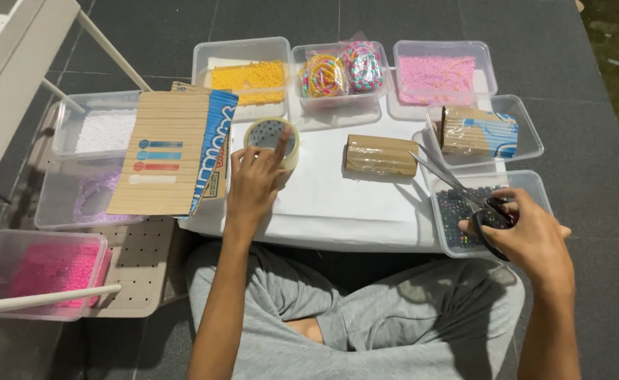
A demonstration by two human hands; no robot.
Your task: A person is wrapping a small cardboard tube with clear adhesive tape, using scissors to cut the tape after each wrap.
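Resting on a roll of clear packing tape [272, 138], the left hand [254, 184] is lying open, its index finger stretching across the roll's top. That roll is sitting on the white sheet covering the desk [337, 200]. Right of the roll, a tape-wrapped brown cardboard bundle [380, 155] is lying flat. Farther right, the right hand [527, 236] is gripping black-handled steel scissors [464, 193], blades pointing back toward the roll, above a clear tub of dark beads [457, 211].
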